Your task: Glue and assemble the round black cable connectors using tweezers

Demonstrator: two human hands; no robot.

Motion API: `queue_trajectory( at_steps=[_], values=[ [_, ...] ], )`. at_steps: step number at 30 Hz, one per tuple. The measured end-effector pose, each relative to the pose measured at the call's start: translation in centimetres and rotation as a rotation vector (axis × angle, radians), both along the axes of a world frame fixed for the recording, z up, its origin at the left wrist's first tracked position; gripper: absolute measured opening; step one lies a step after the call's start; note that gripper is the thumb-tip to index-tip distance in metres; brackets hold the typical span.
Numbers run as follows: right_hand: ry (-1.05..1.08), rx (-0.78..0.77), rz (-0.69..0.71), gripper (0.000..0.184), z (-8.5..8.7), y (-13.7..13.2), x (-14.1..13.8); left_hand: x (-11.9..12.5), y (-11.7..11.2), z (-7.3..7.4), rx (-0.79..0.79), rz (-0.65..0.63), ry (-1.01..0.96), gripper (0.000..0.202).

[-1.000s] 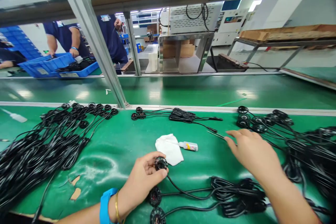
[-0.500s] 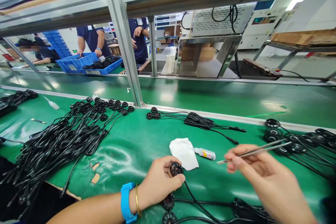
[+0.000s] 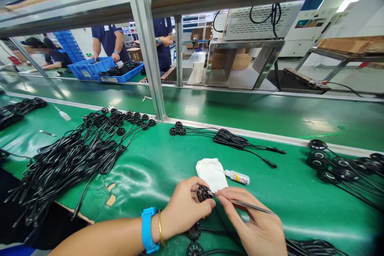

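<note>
Between thumb and fingers, my left hand [image 3: 186, 207] grips a small round black cabled part [image 3: 204, 193]. My right hand [image 3: 252, 222] is closed around metal tweezers [image 3: 253, 207], whose tip meets the face of that part. Whether the tip holds anything is too small to tell. Two more round black parts [image 3: 194, 232] lie under my left wrist, their cables passing beneath my right hand. Just beyond my hands rest a white cloth or tissue [image 3: 211, 173] and a small clear bottle with a coloured label [image 3: 237, 177].
A large heap of black cables [image 3: 81, 156] covers the left of the green bench. Ahead lies a tied cable bundle [image 3: 230, 139]; more round black parts [image 3: 333, 164] sit at right. A metal upright [image 3: 147, 44] stands at the back edge. Co-workers [image 3: 108, 42] handle blue bins [image 3: 90, 68] beyond.
My right hand has come left and down, bringing the tweezers from beside the bottle to the round part in my left hand. My left hand has barely moved. The view has shifted slightly.
</note>
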State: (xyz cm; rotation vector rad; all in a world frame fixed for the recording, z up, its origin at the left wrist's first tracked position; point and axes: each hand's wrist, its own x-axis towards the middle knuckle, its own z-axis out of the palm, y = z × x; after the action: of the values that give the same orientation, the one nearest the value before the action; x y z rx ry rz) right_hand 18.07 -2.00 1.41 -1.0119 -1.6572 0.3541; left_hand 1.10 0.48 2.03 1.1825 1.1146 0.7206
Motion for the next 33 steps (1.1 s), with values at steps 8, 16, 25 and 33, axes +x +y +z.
queue_trajectory(
  at_steps=[8, 16, 25, 33],
  values=[
    [-0.055, -0.075, 0.137, 0.008, 0.2, 1.1, 0.7, -0.1, 0.1, -0.5, -0.006, -0.076, -0.013, 0.023],
    [-0.108, 0.031, 0.159, 0.010, 0.8, 1.3, 0.1, -0.2, 0.1, -0.6, -0.013, -0.059, -0.039, 0.023],
    [0.036, -0.077, 0.029, 0.005, -0.1, 0.6, -0.2, -0.2, 0.3, 0.0, -0.038, -0.046, -0.031, 0.020],
    [-0.117, -0.065, 0.206, 0.008, 0.7, 1.6, 0.1, -0.4, 0.2, -0.6, -0.006, -0.112, -0.017, 0.024]
  ],
)
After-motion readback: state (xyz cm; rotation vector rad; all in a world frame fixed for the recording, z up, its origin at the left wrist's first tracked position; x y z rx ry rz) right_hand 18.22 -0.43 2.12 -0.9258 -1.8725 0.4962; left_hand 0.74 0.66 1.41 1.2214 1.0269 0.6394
